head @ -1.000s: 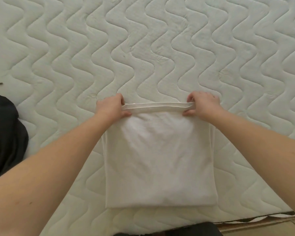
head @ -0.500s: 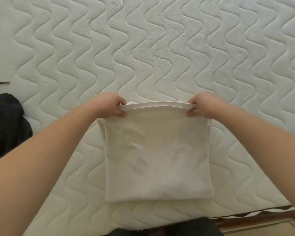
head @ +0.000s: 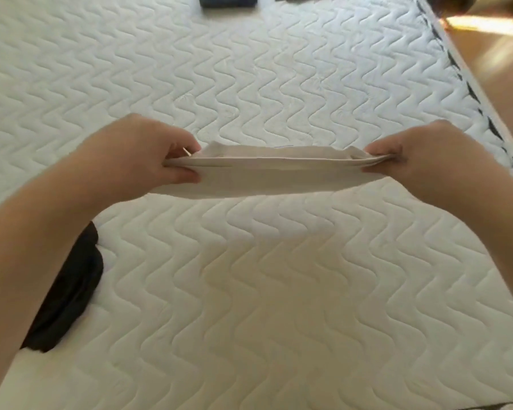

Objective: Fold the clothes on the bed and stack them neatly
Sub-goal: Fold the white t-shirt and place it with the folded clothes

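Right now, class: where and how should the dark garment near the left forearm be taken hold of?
Pinch the dark garment at its exposed right edge, coming from the right over the mattress: it lies flat and the left forearm covers its other side.

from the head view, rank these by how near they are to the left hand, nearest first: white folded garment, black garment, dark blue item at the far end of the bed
1. White folded garment: pinched by the left hand.
2. Black garment: lower left, on the mattress.
3. Dark blue item: far end, top edge.
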`<state>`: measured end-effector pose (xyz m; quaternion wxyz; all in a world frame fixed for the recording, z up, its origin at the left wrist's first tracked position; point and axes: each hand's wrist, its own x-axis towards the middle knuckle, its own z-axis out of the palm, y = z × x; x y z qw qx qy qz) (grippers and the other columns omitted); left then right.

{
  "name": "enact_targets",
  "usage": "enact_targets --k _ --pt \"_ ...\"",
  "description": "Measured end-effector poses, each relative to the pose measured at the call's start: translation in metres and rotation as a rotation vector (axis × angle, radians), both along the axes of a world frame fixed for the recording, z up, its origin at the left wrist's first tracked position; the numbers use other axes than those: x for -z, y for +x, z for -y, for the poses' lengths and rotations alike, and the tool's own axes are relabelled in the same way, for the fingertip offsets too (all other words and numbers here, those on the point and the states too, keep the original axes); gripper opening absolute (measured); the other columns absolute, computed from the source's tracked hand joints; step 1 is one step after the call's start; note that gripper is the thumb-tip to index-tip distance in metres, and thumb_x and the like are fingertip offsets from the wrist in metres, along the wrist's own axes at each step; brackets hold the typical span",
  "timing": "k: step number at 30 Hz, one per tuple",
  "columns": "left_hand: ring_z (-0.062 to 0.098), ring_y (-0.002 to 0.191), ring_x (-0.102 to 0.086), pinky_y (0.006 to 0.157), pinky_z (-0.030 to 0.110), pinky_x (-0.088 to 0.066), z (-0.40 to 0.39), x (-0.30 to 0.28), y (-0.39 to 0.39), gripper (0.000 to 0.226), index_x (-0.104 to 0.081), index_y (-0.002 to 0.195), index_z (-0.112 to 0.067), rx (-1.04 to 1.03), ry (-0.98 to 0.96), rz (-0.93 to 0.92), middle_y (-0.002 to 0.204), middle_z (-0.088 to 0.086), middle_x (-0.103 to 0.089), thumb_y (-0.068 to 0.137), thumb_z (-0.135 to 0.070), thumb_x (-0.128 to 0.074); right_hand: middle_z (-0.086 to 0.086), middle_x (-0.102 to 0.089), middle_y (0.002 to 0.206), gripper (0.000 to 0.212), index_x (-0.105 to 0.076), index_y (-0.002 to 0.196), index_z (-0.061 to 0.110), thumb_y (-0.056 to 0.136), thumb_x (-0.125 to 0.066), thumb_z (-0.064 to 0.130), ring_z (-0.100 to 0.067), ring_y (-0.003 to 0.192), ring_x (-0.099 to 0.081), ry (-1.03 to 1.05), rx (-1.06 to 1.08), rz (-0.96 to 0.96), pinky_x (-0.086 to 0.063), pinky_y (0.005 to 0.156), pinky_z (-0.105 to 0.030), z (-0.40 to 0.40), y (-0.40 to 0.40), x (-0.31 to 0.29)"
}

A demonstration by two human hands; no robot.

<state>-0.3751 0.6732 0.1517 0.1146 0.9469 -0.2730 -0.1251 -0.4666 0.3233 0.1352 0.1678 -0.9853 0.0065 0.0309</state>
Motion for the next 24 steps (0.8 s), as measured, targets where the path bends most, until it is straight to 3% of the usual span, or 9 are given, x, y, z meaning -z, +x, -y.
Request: enact_targets --k 4,6,8,10,13,16,18,21,24 --pt "0.023 0.048 -0.044 0.046 0.028 -0.034 -0.005 0.054 -0.009 0.015 -0.067 0.072 -0.025 0.051 -0.011 0.268 0.049 -0.007 -0.045 0.084 -0.029 -0.075 -0.014 -0.072 0.078 0.017 -0.077 0.103 0.024 0.09 -0.067 0.017 -0.038 0.074 -0.065 -0.041 -0.034 0.227 -0.051 0.071 -0.042 -0.005 -0.012 0.051" --pt "0.033 0.05 -0.053 0.047 0.031 -0.037 -0.006 0.104 -0.022 0.01 -0.073 0.083 -0.021 0.042 -0.003 0.367 0.056 0.005 -0.058 0.083 -0.012 -0.071 -0.013 -0.076 0.09 0.022 -0.078 0.102 0.013 0.084 -0.068 0.006 -0.032 0.082 -0.072 -0.065 -0.047 0.329 -0.05 0.084 -0.044 -0.01 -0.024 0.097" --pt "0.037 0.059 -0.065 0.051 0.037 -0.049 -0.007 0.158 -0.043 0.028 -0.076 0.093 -0.019 -0.012 -0.006 0.343 0.073 0.013 -0.071 0.076 -0.004 -0.061 -0.01 -0.076 0.095 0.025 -0.076 0.099 0.009 0.077 -0.069 -0.001 -0.027 0.089 -0.073 -0.126 -0.061 0.351 -0.05 0.091 -0.046 -0.015 -0.041 0.148" --pt "0.034 0.064 -0.068 0.057 0.039 -0.056 -0.006 0.21 -0.075 0.031 -0.075 0.091 -0.015 0.013 -0.014 0.285 0.076 0.01 -0.073 0.067 -0.003 -0.059 -0.012 -0.076 0.098 0.032 -0.076 0.099 0.005 0.071 -0.074 -0.011 -0.03 0.094 -0.072 -0.147 -0.055 0.27 -0.049 0.095 -0.05 -0.019 -0.066 0.202" --pt "0.02 0.075 -0.072 0.077 0.037 -0.057 -0.007 0.281 -0.136 0.033 -0.076 0.088 -0.017 0.045 0.044 0.175 0.085 0.001 -0.075 0.061 -0.002 -0.064 -0.019 -0.072 0.11 0.04 -0.072 0.11 0.001 0.075 -0.065 -0.018 -0.037 0.109 -0.066 -0.121 0.01 -0.038 -0.04 0.106 -0.048 -0.025 -0.11 0.265" --pt "0.029 0.109 -0.067 0.094 0.043 -0.051 -0.01 0.324 -0.191 0.047 -0.073 0.113 -0.011 -0.074 0.123 -0.044 0.124 0.01 -0.068 0.068 0.003 -0.071 -0.015 -0.056 0.138 0.05 -0.055 0.136 0.006 0.087 -0.053 -0.005 -0.029 0.133 -0.046 -0.097 0.055 -0.316 -0.027 0.112 -0.039 -0.037 -0.145 0.299" --pt "0.036 0.118 -0.061 0.096 0.049 -0.05 -0.011 0.335 -0.218 0.059 -0.067 0.122 -0.004 -0.135 0.12 -0.111 0.136 0.018 -0.059 0.064 0.002 -0.077 -0.009 -0.041 0.152 0.056 -0.041 0.147 0.009 0.092 -0.051 0.008 -0.025 0.142 -0.034 -0.113 0.088 -0.387 -0.023 0.115 -0.036 -0.048 -0.16 0.308" --pt "0.041 0.115 -0.061 0.098 0.048 -0.049 -0.008 0.339 -0.246 0.049 -0.066 0.121 0.002 -0.295 -0.056 -0.182 0.13 0.025 -0.059 0.073 0.002 -0.074 -0.018 -0.056 0.134 0.049 -0.054 0.136 0.002 0.087 -0.06 0.005 -0.035 0.124 -0.051 0.084 0.277 -0.268 -0.04 0.103 -0.041 -0.067 -0.174 0.309" --pt "0.03 0.111 -0.06 0.098 0.035 -0.044 0.004 0.33 -0.247 0.035 -0.059 0.127 0.0 -0.789 -0.366 -0.355 0.121 0.016 -0.062 0.093 -0.01 -0.063 -0.007 -0.066 0.111 0.03 -0.062 0.122 0.008 0.095 -0.058 0.02 -0.023 0.103 -0.061 0.506 0.707 -0.298 -0.043 0.085 -0.028 -0.081 -0.171 0.303"
